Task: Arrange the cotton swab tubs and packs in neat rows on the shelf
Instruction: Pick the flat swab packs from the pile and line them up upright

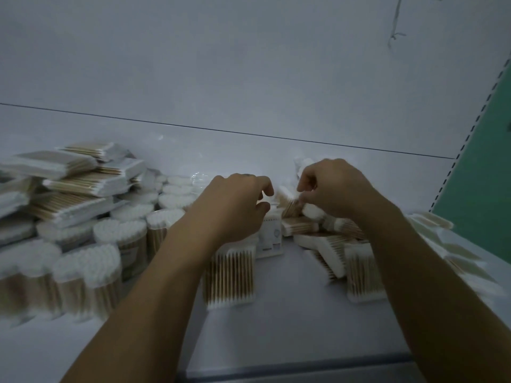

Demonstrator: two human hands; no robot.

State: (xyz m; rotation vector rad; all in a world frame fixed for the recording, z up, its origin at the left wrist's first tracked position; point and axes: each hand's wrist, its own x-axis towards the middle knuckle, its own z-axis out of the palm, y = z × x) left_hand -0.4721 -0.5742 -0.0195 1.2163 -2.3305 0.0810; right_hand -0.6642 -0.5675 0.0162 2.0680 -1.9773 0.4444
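Note:
Several round tubs of cotton swabs [116,239] stand in rows on the left of the white shelf [290,313]. Flat packs [72,183] lie stacked behind them at the far left. My left hand [235,205] hovers with curled fingers over upright packs [231,275] in the middle; whether it holds one is hidden. My right hand [334,186] pinches a flat pack [293,203] at the top of a loose heap of packs [331,244] on the right.
A white back panel [249,78] rises behind the shelf. More flat packs [453,250] lie along the right edge, next to a green upright with slots [475,161]. The shelf's front lip [298,374] runs below my arms.

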